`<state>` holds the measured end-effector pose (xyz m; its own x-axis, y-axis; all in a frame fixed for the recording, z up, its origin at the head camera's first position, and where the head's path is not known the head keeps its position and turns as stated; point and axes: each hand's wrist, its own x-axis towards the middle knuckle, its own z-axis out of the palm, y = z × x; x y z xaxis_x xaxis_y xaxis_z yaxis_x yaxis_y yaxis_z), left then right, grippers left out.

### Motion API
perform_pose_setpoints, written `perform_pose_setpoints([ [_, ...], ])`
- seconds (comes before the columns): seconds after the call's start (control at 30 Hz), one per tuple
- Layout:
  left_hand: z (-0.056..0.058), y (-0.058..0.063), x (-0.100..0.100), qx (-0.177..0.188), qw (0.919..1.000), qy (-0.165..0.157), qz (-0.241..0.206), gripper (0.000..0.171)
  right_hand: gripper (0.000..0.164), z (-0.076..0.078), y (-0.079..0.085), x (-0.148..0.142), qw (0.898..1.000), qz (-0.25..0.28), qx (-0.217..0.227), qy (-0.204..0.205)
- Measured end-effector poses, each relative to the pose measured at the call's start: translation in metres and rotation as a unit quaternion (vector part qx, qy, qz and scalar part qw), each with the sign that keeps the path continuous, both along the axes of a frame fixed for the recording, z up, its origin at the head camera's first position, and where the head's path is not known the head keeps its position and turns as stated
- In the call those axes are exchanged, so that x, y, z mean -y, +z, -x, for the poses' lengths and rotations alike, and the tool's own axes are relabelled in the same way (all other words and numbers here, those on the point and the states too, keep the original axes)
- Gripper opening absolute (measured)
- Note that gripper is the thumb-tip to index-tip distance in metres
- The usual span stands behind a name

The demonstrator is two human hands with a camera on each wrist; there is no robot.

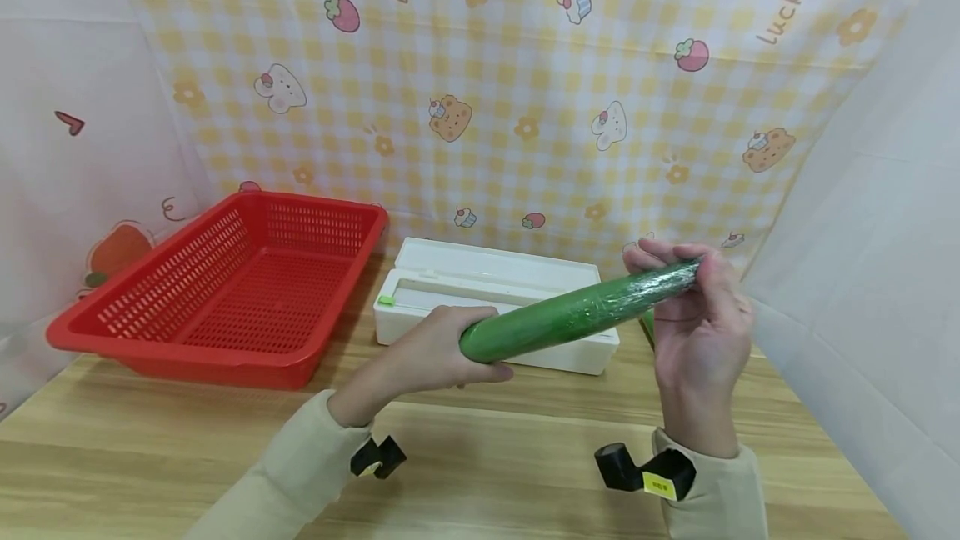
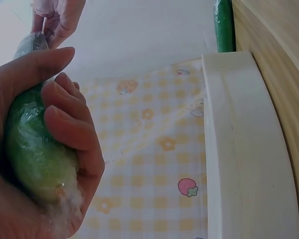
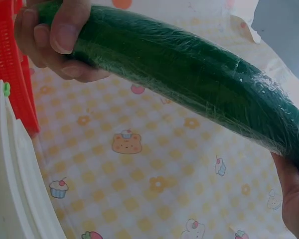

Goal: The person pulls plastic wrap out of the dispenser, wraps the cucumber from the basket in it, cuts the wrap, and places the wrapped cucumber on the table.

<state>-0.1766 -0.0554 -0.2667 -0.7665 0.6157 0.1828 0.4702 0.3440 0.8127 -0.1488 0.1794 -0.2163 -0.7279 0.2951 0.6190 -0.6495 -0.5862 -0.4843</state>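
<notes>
A long green cucumber (image 1: 577, 315), wrapped in clear plastic film, is held aslant above the table, its right end higher. My left hand (image 1: 442, 348) grips its lower end, and in the left wrist view the fingers (image 2: 70, 114) curl round it, with loose film bunched at the tip. At the raised end, my right hand (image 1: 701, 323) holds the tip between thumb and fingers. Behind the cucumber stands a white cling film dispenser box (image 1: 487, 357) with its lid up. The right wrist view shows the film (image 3: 189, 69) lying close and shiny along the cucumber.
A red perforated plastic basket (image 1: 187, 369) stands at the left on the wooden table (image 1: 487, 473). Another green cucumber (image 2: 224, 25) lies beyond the dispenser's right end, mostly hidden in the head view. Patterned cloth (image 1: 525, 82) hangs behind, with pale cloth at both sides.
</notes>
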Motion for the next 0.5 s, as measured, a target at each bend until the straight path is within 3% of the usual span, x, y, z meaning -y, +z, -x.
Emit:
perform_pose_setpoints([
  [0.23,-0.0052,0.0005,-0.0041,-0.022,0.9995,0.009,0.020,0.023,0.028,-0.0004,0.0006,0.0006,0.999,-0.035,0.019,-0.015],
  [0.5,-0.0051,-0.0017,-0.0076,-0.072,0.9970,0.011,0.027,0.027,0.028,0.0009,-0.0016,0.0003,0.999,-0.006,0.035,0.028],
])
